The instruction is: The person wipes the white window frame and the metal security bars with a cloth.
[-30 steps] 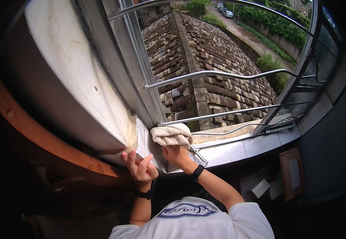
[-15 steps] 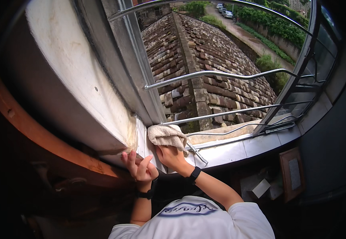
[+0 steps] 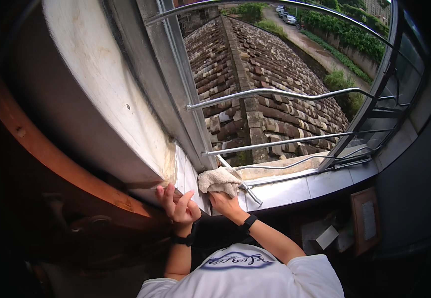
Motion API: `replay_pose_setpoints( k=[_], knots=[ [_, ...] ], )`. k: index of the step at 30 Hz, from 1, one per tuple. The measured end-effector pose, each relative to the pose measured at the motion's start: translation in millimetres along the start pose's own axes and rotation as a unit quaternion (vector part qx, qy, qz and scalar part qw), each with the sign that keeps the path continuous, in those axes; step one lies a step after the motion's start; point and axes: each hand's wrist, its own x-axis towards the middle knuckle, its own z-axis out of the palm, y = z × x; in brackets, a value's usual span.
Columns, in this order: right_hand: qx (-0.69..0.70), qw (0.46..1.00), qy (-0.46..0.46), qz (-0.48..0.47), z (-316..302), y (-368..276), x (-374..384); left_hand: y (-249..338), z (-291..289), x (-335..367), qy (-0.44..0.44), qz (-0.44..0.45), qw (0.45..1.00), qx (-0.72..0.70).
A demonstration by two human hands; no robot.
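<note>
A bunched beige cloth [image 3: 219, 180] lies on the white-tiled windowsill [image 3: 295, 189], in the corner by the window frame. My right hand [image 3: 224, 202] grips it from the near side; the fingertips are hidden under the fabric. My left hand [image 3: 179, 206] is raised beside the wall's lower corner, palm partly up, fingers apart and bent, with nothing in it. A metal window stay [image 3: 251, 192] slants across the sill just right of the cloth.
Metal bars [image 3: 280, 144] cross the window opening, with a tiled roof [image 3: 285, 109] outside. The wall edge [image 3: 101, 84] rises at left above a curved wooden edge [image 3: 56, 159]. At lower right stand a small white box [image 3: 326, 237] and a brown-framed panel [image 3: 366, 221].
My right hand has drawn the cloth back toward me and slightly right along the sill, uncovering more of the stay. My left hand stays raised near the wall corner. The view has shifted slightly.
</note>
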Motion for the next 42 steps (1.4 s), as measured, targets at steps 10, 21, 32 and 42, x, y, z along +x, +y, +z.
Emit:
replay_pose_setpoints(
  k=[10, 21, 32, 42],
  knots=[
    [-0.044, 0.989, 0.119, -0.077, -20.4, -17.0, 41.2, 2.8, -0.8, -1.4, 0.008, -0.004, 1.000, 0.008],
    [0.004, 1.000, -0.008, -0.003, -6.3, -12.6, 3.5, 2.0, 0.4, 1.2, 0.007, -0.010, 1.000, 0.001],
    [-0.063, 0.996, 0.015, -0.065, -8.2, -3.7, 18.5, 5.6, -1.2, 3.6, 0.005, -0.017, 1.000, -0.001],
    [0.033, 0.996, 0.071, -0.054, -44.0, -29.2, 37.2, 7.1, -2.7, 3.7, -0.003, -0.026, 1.000, 0.001]
  ],
)
